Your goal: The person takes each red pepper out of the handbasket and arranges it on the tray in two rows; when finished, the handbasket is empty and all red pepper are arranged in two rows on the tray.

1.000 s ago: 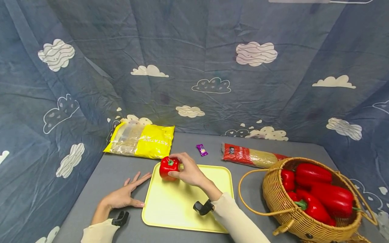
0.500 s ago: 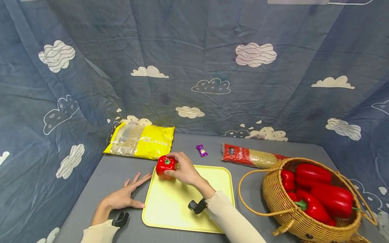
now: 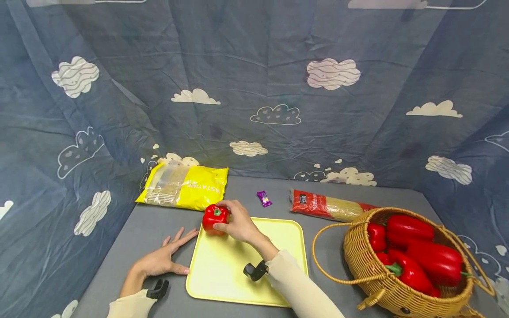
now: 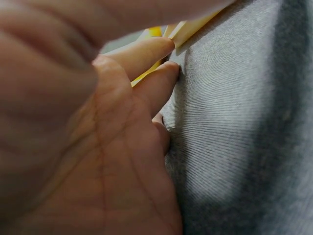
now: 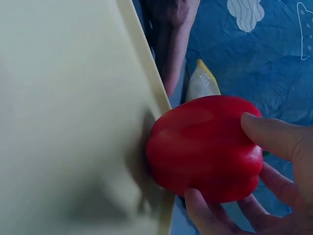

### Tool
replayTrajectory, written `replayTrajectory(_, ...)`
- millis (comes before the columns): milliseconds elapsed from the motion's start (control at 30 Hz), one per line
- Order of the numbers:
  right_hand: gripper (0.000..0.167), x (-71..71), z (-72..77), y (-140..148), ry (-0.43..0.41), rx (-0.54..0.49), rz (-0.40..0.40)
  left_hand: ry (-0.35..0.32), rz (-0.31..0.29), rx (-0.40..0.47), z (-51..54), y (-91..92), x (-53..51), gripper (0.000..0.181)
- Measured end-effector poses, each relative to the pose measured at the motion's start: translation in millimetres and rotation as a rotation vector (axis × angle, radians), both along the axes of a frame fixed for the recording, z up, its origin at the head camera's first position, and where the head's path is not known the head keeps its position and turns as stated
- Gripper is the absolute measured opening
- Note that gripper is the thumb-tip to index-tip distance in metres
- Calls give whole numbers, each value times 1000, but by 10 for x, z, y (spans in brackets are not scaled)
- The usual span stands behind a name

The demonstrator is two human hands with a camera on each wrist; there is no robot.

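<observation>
In the head view my right hand [image 3: 240,224] grips a red bell pepper [image 3: 214,222] with a green stem, over the far left corner of a pale yellow tray [image 3: 238,274]. Thumb and fingers lie around the sides of the red bell pepper [image 5: 203,147] in the right wrist view, its base toward the tray. My left hand [image 3: 161,257] rests on the table with spread fingers, its thumb and forefinger at the tray's left rim. The left wrist view shows its palm close up, fingertips on the grey cloth near the tray's edge.
A yellow pasta bag [image 3: 184,184] lies behind the tray's left corner. Beyond its back rim are a small purple candy [image 3: 264,198] and a red-ended spaghetti pack [image 3: 330,205]. A wicker basket [image 3: 358,251] with several red peppers [image 3: 433,258] stands at the right, its handle reaching toward the tray.
My right hand has carried the red bell pepper slightly left and toward the tray's far left corner. The left hand has stayed in place.
</observation>
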State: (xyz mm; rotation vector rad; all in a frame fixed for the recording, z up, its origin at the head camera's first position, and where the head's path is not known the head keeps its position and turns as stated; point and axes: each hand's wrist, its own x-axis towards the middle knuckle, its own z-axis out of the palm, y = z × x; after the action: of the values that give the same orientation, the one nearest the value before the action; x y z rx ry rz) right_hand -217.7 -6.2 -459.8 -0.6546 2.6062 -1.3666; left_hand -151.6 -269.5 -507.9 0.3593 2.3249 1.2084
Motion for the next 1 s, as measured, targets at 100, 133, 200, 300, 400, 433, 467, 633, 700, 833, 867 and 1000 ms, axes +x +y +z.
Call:
replayTrajectory(100,54,1,-13,-16,-12,-10,-8,-2,1,-1,8,0,2,110)
replayTrajectory(133,54,2,-14,-21,-15,-12,-10,-3,2,-2,12,1,2,110)
replayTrajectory(200,55,2,-15,-30,-13,-15,-12,-1,2,-5,16,1,3,110)
replayTrajectory(300,55,-1,-17,-40,-9,-13,-9,2,3,-10,19,1,2,110)
replayTrajectory(400,55,-5,-24,-42,-11,-15,-6,-3,5,-11,17,4,-2,110)
replayTrajectory(433,55,-6,-27,-41,-13,-18,-6,-6,7,-13,16,5,-4,110)
replayTrajectory(467,56,-8,-30,-41,-16,-22,-5,-7,8,-15,16,6,-6,110)
replayTrajectory(633,56,-21,-51,-57,-13,-27,7,2,0,-12,4,-3,-1,110)
replayTrajectory(700,56,-27,-58,-69,-5,-22,11,9,-11,-2,-10,-7,3,109)
replayTrajectory(833,56,-41,-64,-87,10,-13,17,13,-12,4,-25,-6,2,109)
replayTrajectory(867,56,-46,-63,-91,10,-13,18,13,-9,2,-23,-6,0,109)
replayTrajectory(1000,57,-61,-48,-100,1,-13,25,16,-8,-10,-6,-3,-8,108)
